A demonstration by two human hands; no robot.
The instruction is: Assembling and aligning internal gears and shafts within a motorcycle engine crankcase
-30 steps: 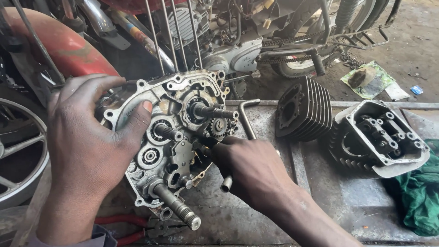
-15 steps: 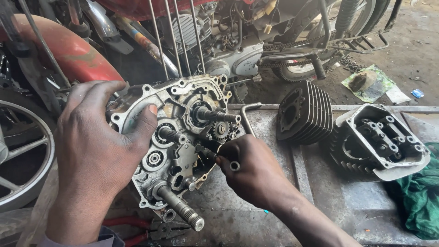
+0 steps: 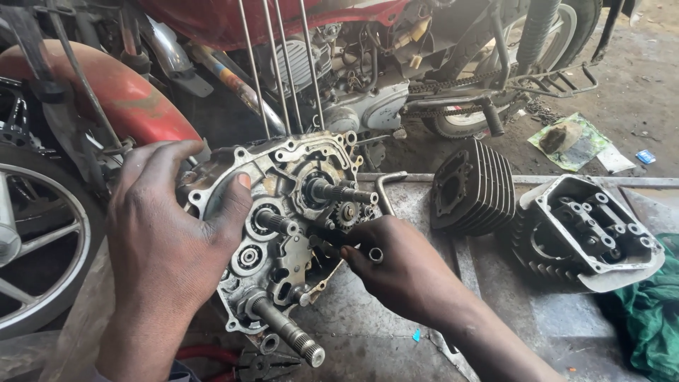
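An open motorcycle engine crankcase [image 3: 283,233] stands tilted on a metal tray, with shafts, a small gear and several long studs rising from it. My left hand [image 3: 170,240] grips its left rim, thumb pressed on the casing face. My right hand [image 3: 403,272] is at the case's lower right, beside the small gear. Its fingers pinch a small metal socket-like tool [image 3: 375,255] against the case.
A finned black cylinder [image 3: 472,187] and a cylinder head [image 3: 587,237] sit on the metal tray [image 3: 509,283] to the right. A green rag [image 3: 651,318] lies at the far right. Pliers [image 3: 269,366] lie below. A red motorcycle [image 3: 297,42] and a wheel [image 3: 35,240] stand behind and left.
My right hand has moved up and closer to the gear area with the small tool. The view has shifted slightly; my left hand keeps its grip on the case.
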